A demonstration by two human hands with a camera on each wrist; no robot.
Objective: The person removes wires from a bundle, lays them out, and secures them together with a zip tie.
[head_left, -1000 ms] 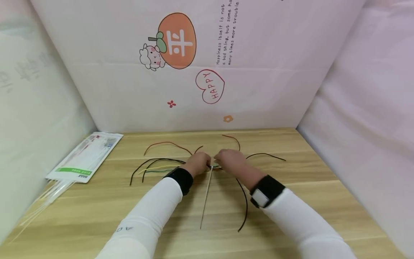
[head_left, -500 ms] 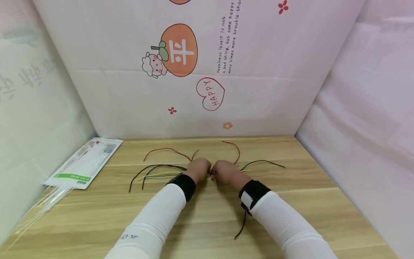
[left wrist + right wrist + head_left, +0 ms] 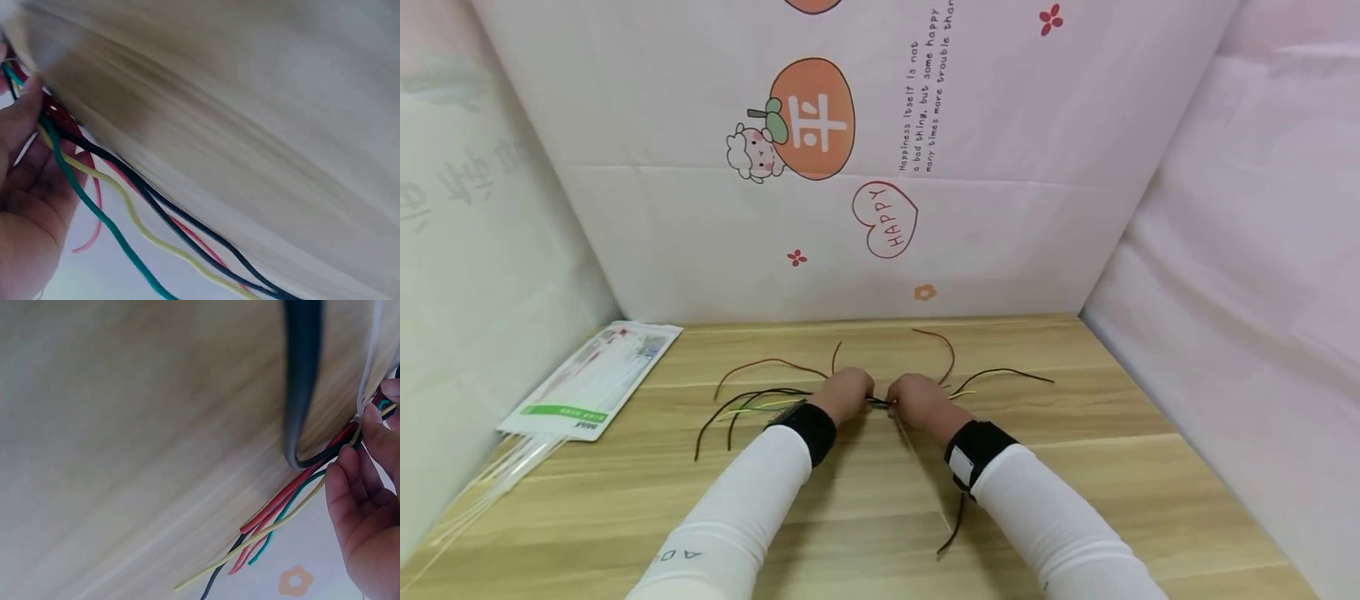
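A bundle of wires (image 3: pixel 880 403) runs between the two hands in the head view. My left hand (image 3: pixel 844 394) pinches its left part; green wire (image 3: pixel 112 230), yellow wire (image 3: pixel 129 203), black wires (image 3: pixel 209 232) and red ones trail from that hand in the left wrist view. My right hand (image 3: pixel 919 400) pinches the bundle a short way right. By its fingertips a white cable tie (image 3: pixel 370 362) is looped around the wires, and its long tail (image 3: pixel 922 471) slants toward the person. Cut wire ends fan out past the right hand. The fingers partly hide the tie's head.
A white packet with a green band (image 3: pixel 591 383) lies at the table's left edge. Several loose white cable ties (image 3: pixel 505 475) stick out from it. Printed cloth walls (image 3: pixel 1000 233) stand behind and on both sides of the wooden table (image 3: pixel 1112 500).
The right hand has come down onto the bundle. The left hand has since slid left with the wires, widening the gap between hands. The tie's tail has swung from left-leaning to right-leaning.
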